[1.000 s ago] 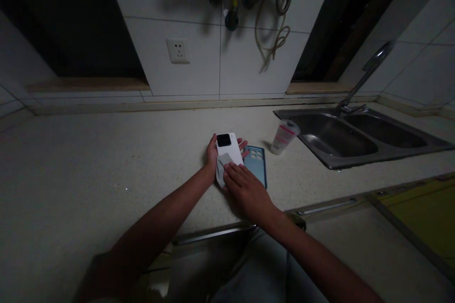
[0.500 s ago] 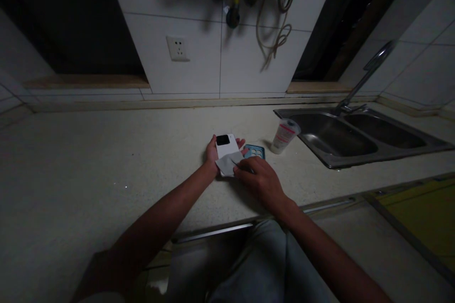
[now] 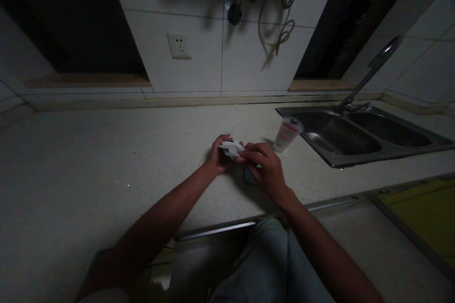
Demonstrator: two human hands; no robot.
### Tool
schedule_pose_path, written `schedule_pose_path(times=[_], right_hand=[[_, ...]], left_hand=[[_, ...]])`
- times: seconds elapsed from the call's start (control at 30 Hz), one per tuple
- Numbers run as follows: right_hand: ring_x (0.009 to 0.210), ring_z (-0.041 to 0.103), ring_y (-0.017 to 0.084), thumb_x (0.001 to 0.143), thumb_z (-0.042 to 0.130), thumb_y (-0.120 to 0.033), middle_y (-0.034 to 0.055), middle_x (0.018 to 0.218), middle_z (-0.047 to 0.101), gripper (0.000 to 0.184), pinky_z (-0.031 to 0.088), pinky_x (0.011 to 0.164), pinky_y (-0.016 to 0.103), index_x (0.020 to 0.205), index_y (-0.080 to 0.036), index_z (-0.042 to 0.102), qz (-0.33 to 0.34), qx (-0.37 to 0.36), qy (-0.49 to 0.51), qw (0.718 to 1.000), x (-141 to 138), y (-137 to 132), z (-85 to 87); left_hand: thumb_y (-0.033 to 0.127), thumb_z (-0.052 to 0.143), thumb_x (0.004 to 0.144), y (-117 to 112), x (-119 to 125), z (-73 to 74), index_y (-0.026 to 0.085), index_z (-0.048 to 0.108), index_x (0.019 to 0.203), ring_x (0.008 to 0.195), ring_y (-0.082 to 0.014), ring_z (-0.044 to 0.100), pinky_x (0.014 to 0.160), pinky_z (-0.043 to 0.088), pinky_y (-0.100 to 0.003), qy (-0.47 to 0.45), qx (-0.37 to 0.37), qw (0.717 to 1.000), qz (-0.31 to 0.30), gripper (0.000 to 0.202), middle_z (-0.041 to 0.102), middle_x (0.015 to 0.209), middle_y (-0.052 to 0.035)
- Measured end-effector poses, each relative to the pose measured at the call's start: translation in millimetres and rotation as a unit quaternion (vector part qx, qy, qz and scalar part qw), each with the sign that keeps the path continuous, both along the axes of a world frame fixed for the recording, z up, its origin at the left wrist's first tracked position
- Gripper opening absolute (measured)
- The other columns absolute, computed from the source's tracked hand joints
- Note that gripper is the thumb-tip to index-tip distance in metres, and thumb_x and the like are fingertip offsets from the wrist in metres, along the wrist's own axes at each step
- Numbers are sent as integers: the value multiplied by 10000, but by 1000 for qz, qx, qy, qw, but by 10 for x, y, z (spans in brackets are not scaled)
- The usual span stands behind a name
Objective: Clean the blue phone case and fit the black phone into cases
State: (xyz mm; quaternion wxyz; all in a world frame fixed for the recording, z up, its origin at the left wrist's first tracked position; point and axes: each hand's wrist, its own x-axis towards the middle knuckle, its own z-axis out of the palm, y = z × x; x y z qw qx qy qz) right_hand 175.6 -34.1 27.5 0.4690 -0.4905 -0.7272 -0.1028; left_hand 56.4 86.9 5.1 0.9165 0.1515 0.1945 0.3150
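Note:
My left hand [image 3: 217,155] is closed round a phone [image 3: 228,140] above the counter. The phone is tilted, and little of it shows behind a crumpled white tissue [image 3: 232,150]. With its fingers pinched on the right edge of the tissue, my right hand [image 3: 263,164] presses it against the phone. Partly covered by my right hand, a blue phone case [image 3: 250,177] lies on the counter. A clear plastic cup [image 3: 287,133] with pink and red print stands to the right of my right hand.
The pale countertop [image 3: 106,161] runs along a tiled wall with a socket [image 3: 179,46]. At the right is a steel double sink [image 3: 332,160] with a tall faucet [image 3: 373,68]. Pipe ends and a looped cord [image 3: 279,40] hang on the wall.
The phone has tilted in my left hand, so its white back and black camera block no longer show. The tissue, flat before, is now bunched up. My right hand has moved slightly up.

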Motion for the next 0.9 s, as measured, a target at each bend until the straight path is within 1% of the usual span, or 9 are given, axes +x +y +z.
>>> schedule_pose_path(times=[0.07, 0.13, 0.2, 0.33, 0.4, 0.5, 0.63, 0.77, 0.9], right_hand=[[910, 651, 223, 915, 664, -294, 66, 927, 702, 147, 530, 786, 372, 1021, -265, 762, 5, -13, 42, 999, 57, -14, -3], [883, 657, 216, 908, 673, -299, 62, 924, 705, 146, 535, 769, 362, 1013, -267, 769, 13, -37, 73, 997, 103, -29, 2], [875, 660, 209, 913, 665, -296, 62, 931, 709, 151, 538, 770, 354, 1011, -263, 775, 30, -63, 90, 994, 141, -45, 27], [851, 662, 187, 941, 620, -284, 65, 956, 724, 177, 531, 770, 332, 1010, -248, 779, 72, -110, 86, 988, 213, -53, 137], [814, 660, 173, 949, 606, -287, 61, 936, 731, 185, 525, 748, 315, 993, -242, 781, 89, -130, 74, 985, 245, -39, 195], [795, 666, 169, 931, 632, -294, 61, 898, 736, 168, 517, 716, 295, 947, -223, 784, 104, -143, 62, 982, 271, 0, 260], [803, 677, 176, 905, 662, -279, 67, 892, 734, 142, 502, 697, 283, 920, -207, 784, 91, -153, 34, 983, 231, 50, 346], [761, 668, 166, 885, 675, -232, 76, 889, 728, 121, 478, 682, 269, 891, -174, 781, 65, -178, -16, 982, 131, 78, 484], [708, 650, 142, 870, 670, -182, 71, 902, 730, 111, 447, 652, 245, 866, -176, 780, 27, -217, -74, 973, 55, 69, 628]], left_hand=[[284, 556, 813, -16, 0, 13, 171, 580, 720, 740, -229, 703, 613, 556, -304, 0, -2, 1000, -3, 149, 672, 745, -94], [276, 577, 784, -31, 1, 27, 176, 570, 718, 793, -247, 709, 638, 565, -314, 5, -6, 1000, 9, 120, 657, 735, -86], [289, 583, 784, -42, 4, 36, 177, 563, 718, 781, -253, 708, 622, 567, -320, 17, -12, 1000, 22, 131, 650, 724, -84], [384, 550, 851, -49, 19, 34, 182, 548, 702, 678, -238, 687, 553, 559, -326, 34, -22, 999, 16, 251, 644, 691, -86], [439, 527, 878, -44, 28, 27, 187, 541, 690, 659, -233, 683, 549, 560, -327, 37, -23, 999, 15, 315, 638, 667, -82], [527, 504, 894, -35, 36, 22, 189, 545, 678, 633, -222, 676, 548, 556, -320, 35, -20, 999, 12, 403, 642, 657, -85], [611, 452, 908, -30, 37, 37, 187, 558, 659, 553, -193, 636, 517, 529, -303, 36, -11, 999, 0, 503, 646, 631, -86], [629, 457, 907, -27, 42, 38, 191, 561, 657, 538, -187, 625, 507, 519, -299, 49, 0, 999, 8, 515, 631, 590, -61], [640, 467, 899, -15, 44, 17, 195, 561, 664, 537, -181, 621, 516, 519, -295, 46, 0, 999, 8, 512, 628, 579, -48]])
